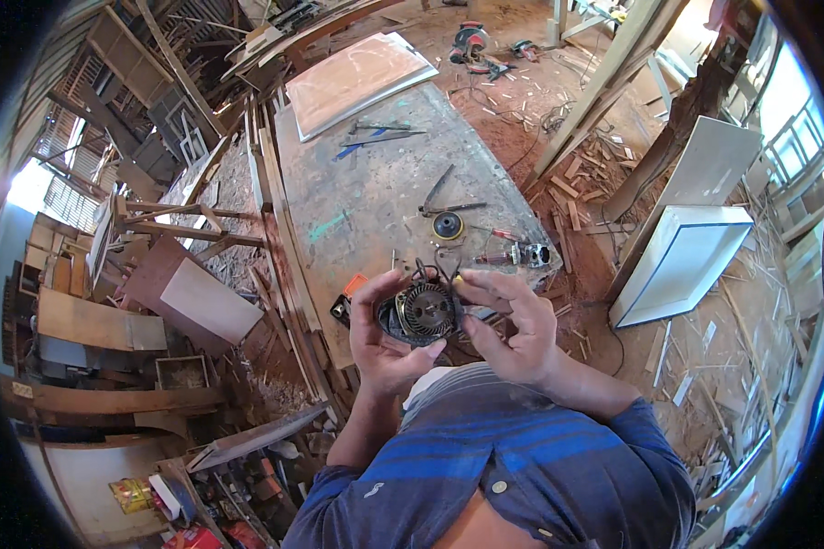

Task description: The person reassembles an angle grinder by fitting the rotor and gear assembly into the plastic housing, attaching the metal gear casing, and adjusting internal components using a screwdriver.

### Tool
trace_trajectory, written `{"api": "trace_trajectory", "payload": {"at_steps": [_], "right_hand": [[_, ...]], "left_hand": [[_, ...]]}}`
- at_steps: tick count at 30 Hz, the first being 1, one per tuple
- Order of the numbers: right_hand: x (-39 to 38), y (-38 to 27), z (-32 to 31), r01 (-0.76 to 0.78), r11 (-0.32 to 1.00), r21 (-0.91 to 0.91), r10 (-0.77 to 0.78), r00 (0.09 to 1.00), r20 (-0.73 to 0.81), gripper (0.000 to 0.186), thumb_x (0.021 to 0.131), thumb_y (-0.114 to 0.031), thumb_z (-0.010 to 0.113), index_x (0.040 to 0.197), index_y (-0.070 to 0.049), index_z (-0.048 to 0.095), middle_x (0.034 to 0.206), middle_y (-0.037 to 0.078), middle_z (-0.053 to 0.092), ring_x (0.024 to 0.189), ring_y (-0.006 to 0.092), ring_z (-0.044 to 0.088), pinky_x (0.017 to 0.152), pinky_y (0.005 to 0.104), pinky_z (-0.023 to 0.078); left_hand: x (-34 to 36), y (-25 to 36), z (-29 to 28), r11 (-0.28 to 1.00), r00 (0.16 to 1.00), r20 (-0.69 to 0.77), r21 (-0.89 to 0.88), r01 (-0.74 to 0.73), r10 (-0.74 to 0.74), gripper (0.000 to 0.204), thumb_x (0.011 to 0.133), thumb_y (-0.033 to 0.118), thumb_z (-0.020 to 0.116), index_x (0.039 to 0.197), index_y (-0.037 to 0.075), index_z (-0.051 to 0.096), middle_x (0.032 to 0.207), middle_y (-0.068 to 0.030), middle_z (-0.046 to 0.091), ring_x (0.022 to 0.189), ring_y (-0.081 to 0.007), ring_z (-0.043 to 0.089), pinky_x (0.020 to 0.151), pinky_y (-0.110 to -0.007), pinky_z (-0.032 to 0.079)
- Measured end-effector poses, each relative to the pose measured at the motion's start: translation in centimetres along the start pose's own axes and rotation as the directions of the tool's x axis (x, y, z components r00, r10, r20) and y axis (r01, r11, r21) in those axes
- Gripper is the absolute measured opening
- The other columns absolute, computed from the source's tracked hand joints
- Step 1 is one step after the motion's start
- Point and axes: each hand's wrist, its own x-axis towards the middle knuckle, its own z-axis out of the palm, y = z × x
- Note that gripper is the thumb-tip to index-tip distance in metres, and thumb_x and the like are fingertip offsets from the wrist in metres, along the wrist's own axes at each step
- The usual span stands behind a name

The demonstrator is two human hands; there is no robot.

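One finned tool part (430, 311) in a two-handed pinch: left hand (378, 355) at nine o'clock, right hand (525, 331) at three.

The left forearm (368, 421) reaches forward, the left hand (382, 334) cupped toward the right, thumb (421, 354) on the near side. The right forearm (590, 384) slants leftward; the right hand (526, 329) curls, fingers (494, 282) pointing left.

Tan-orange board (362, 80) lying at far end of grey worktable (384, 174); red-and-black power tool (470, 41) on floor (513, 137) beyond; blue-edged white shallow box (682, 261) standing at right, wood offcuts (564, 187) scattered nearby.
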Motion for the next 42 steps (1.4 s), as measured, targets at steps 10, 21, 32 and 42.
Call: {"api": "trace_trajectory", "payload": {"at_steps": [10, 21, 32, 42], "right_hand": [[0.6, 0.8, -1.1, -0.037, 0.995, 0.091, 0.013, 0.97, 0.243, 0.095, 0.094, -0.012, 0.088, 0.167, 0.006, 0.03, 0.166, 0.026, 0.048, 0.149, 0.0319, 0.055, 0.124, 0.0425, 0.043], [1.0, 2.8, -1.9, -0.02, 0.978, 0.208, -0.031, 0.971, 0.238, 0.107, 0.082, -0.013, 0.096, 0.169, -0.001, 0.035, 0.149, 0.018, 0.067, 0.129, 0.0268, 0.069, 0.112, 0.0402, 0.053], [2.2, 2.3, -2.9, 0.048, 0.993, 0.105, -0.076, 0.956, 0.283, 0.115, 0.071, -0.021, 0.102, 0.166, -0.002, 0.041, 0.141, 0.017, 0.071, 0.123, 0.0255, 0.07, 0.108, 0.0401, 0.054], [3.5, 1.0, -3.9, 0.241, 0.97, -0.027, -0.21, 0.894, 0.397, 0.107, 0.071, -0.02, 0.101, 0.161, -0.001, 0.047, 0.142, 0.017, 0.07, 0.127, 0.0337, 0.07, 0.108, 0.0454, 0.053]], "left_hand": [[-0.1, 0.0, 0.0, 0.995, 0.999, 0.044, -0.098, 0.021, -0.016, 0.083, 0.076, -0.007, 0.09, 0.148, -0.002, 0.05, 0.153, -0.0232, 0.057, 0.144, -0.0322, 0.058, 0.121, -0.047, 0.049], [0.0, 0.9, 0.1, 0.997, 0.997, 0.06, -0.063, 0.054, -0.05, 0.093, 0.071, 0.004, 0.1, 0.15, -0.004, 0.053, 0.144, -0.0173, 0.062, 0.136, -0.0272, 0.062, 0.118, -0.042, 0.049], [-0.3, 1.2, -0.2, 0.994, 0.992, 0.082, -0.041, 0.098, -0.094, 0.085, 0.083, 0.002, 0.094, 0.154, -0.007, 0.048, 0.138, -0.025, 0.07, 0.127, -0.0286, 0.071, 0.11, -0.042, 0.057], [-0.3, 1.5, -1.1, 0.998, 0.986, 0.161, 0.034, 0.047, -0.051, 0.083, 0.084, 0.002, 0.094, 0.153, -0.007, 0.051, 0.136, -0.0245, 0.072, 0.125, -0.0283, 0.072, 0.109, -0.042, 0.057]]}}
